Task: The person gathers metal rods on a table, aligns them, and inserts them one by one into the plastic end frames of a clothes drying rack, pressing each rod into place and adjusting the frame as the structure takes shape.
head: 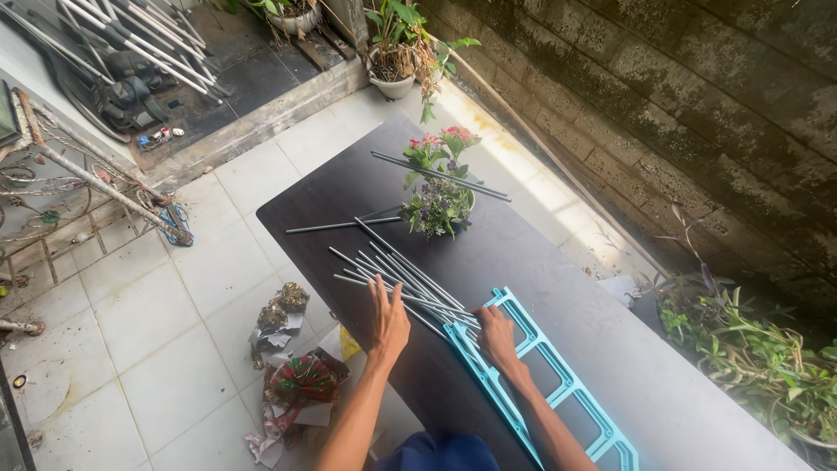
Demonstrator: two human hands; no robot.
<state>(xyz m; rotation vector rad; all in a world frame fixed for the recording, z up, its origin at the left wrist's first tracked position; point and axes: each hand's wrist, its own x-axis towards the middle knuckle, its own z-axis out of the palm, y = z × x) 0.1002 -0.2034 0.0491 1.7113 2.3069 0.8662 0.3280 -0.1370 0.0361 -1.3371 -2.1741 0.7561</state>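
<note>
1. Turquoise plastic: the frame [558,384] is a ladder-shaped moulding with open rectangular cells, lying flat on the table [610,349] at 5 o'clock from the picture centre, running from near the bottom edge up to its end just beside the hands.
2. Right hand [495,336]: palm down, fingers curled over the upper end of the frame where the rod tips meet it. Whether it pinches a rod or only presses there cannot be told.
3. Left hand [386,321]: open and flat, fingers spread, resting on the near part of the rods [397,277]; it grips nothing.
4. Rods: thin, straight, grey metal with a dull sheen, lying in a loose fan from the frame end toward 10 o'clock. One single rod [340,226] lies apart at 11 o'clock; two more [440,175] lie across the flowers.
5. Progress, as judged: no rod appears seated in the frame; the rods lie loose, so assembly appears at an early stage with nearly all joining left.
6. Table: dark, smooth, matt top, long and narrow.
7. Flowers [440,187]: small bunch, pink and purple blooms with green leaves, on the table at 12 o'clock.
8. Floor: pale square tiles; crumpled wrapping [292,375] at 8 o'clock.
9. Far: potted plant [397,52] at 12 o'clock; rough, stained block wall [680,113] at 2 o'clock.
</note>
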